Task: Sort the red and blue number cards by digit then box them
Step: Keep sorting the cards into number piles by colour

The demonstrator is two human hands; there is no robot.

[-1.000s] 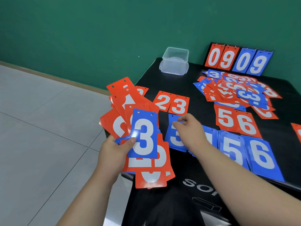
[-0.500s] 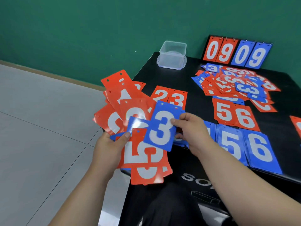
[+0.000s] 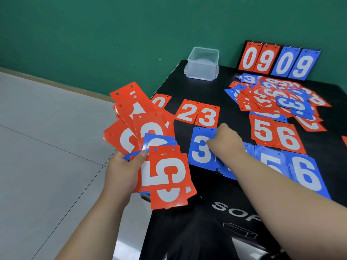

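Black tabletop, printed with white lettering, is pictured beside a grey tiled floor. Nearest the lens, a splayed fan of cards, mostly red with blue edges showing, is gripped in the left hand, with the thumb clamped across its front. Most of the fan is held out past the table's left edge. A spill is judged the main risk, since a slackened thumb could send the loose fan to the floor.

Just beyond, a blue 3 card lies flat on the table. Its right edge is covered by the right hand, whose fingers are curled down and apparently pinching it. The card could be skewed by an uneven release, and the blue cards hidden under the forearm could be dragged.

Two hands are counted. Three blue faces can be read, namely the 3, blue 5 and blue 6. Five red faces are laid out: red 0, red 2, red 3, red 5 and red 6. One unsorted heap is seen farther back, then one clear plastic box. Four cards, two red and two blue, are hung on one scoreboard stand against the green wall. The fan's cards cannot be counted exactly.
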